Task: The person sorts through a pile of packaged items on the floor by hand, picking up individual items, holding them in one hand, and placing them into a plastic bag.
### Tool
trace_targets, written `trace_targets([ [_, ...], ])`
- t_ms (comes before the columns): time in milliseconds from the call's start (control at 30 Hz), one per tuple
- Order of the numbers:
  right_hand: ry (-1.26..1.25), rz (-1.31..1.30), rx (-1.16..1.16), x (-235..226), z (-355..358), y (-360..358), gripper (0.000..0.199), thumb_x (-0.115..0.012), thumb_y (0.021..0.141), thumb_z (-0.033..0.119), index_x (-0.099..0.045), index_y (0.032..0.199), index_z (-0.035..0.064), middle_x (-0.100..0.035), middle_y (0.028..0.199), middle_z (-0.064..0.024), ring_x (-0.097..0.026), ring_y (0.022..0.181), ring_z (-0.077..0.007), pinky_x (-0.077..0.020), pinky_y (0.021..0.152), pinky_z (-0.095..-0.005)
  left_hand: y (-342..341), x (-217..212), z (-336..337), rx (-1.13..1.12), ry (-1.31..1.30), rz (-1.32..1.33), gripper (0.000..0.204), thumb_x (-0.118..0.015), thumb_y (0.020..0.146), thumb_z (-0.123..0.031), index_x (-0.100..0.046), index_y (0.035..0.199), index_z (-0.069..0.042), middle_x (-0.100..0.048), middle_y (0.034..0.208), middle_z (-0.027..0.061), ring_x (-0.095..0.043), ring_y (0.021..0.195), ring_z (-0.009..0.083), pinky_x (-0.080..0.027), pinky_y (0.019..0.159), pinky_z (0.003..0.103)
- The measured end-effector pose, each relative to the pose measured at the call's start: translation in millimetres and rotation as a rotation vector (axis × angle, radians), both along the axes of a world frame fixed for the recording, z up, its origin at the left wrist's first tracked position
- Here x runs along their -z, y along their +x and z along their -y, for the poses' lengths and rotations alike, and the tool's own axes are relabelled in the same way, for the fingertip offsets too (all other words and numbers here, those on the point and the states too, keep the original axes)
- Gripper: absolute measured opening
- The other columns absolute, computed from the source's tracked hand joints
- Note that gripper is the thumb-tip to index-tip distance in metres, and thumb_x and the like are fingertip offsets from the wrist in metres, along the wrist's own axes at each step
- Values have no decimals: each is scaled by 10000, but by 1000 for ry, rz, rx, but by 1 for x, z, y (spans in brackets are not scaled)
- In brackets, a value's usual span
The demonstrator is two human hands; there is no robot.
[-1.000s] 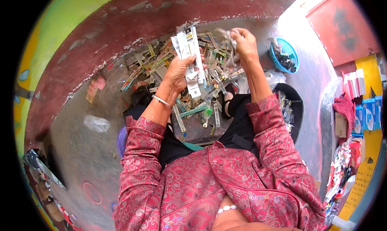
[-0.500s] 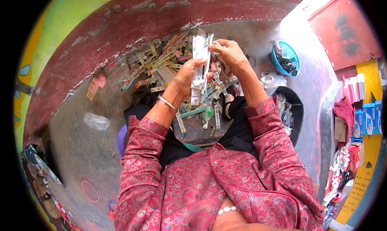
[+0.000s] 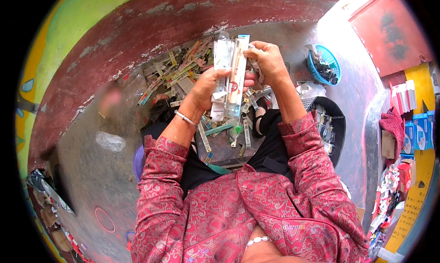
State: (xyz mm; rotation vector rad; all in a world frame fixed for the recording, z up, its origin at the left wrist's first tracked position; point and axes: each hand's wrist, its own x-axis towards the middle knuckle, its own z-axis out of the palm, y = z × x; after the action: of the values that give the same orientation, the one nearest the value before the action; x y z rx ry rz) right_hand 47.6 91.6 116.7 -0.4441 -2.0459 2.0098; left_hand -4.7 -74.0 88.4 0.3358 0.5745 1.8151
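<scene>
My left hand [image 3: 206, 88] is closed around several slim white and clear packs [image 3: 222, 56], held upright above the floor. Beside them in the same grasp stands a long narrow pack [image 3: 236, 75] with a blue top end and a round red mark; fingertips show past its right edge. My right hand [image 3: 270, 63] is closed on a crumpled whitish piece [image 3: 257, 69], cloth or plastic, I cannot tell which. Its thumb touches the upper right edge of the long pack. Below both hands lies a heap of narrow flat packages [image 3: 183, 70] in mixed colours.
A blue basket [image 3: 337, 61] with dark contents stands at the right. Nearer, a black round container [image 3: 338, 130] holds small packs. A clear plastic bag [image 3: 111, 141] lies on the floor at left. The dark red wall [image 3: 114, 38] curves behind the heap. Stacked boxes [image 3: 419, 132] line the right side.
The long narrow pack has turned its broad face toward me and stands apart from the others. My right hand has shifted slightly to the right.
</scene>
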Motion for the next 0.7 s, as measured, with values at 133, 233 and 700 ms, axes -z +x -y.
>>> trace_targets([
  [133, -347, -24, -28, -1, -3, 0, 106, -585, 736, 44, -614, 827, -3, -611, 734, -44, -571, 625, -114, -462, 581, -240, -1, 3, 0, 77, 156, 231, 475, -362, 871, -167, -273, 1270, 77, -396, 1220, 314, -472, 1097, 383, -424, 906, 458],
  [233, -346, -44, -85, -2, -1, -2, 106, -590, 746, 48, -606, 842, 5, -615, 751, -49, -581, 616, -111, -478, 559, -228, 5, -3, 0, 66, 81, 254, 509, -399, 845, -193, -289, 1249, 97, -415, 1205, 303, -515, 1045, 363, -441, 884, 454],
  [700, -190, -35, -2, 11, 5, -8, 146, -607, 723, 81, -629, 824, -23, -596, 682, -39, -504, 543, -87, -413, 471, -232, 10, -13, 1, -28, -145, -172, 543, -681, 689, -103, -432, 1144, 55, -581, 1019, 194, -618, 862, 221, -527, 745, 314],
])
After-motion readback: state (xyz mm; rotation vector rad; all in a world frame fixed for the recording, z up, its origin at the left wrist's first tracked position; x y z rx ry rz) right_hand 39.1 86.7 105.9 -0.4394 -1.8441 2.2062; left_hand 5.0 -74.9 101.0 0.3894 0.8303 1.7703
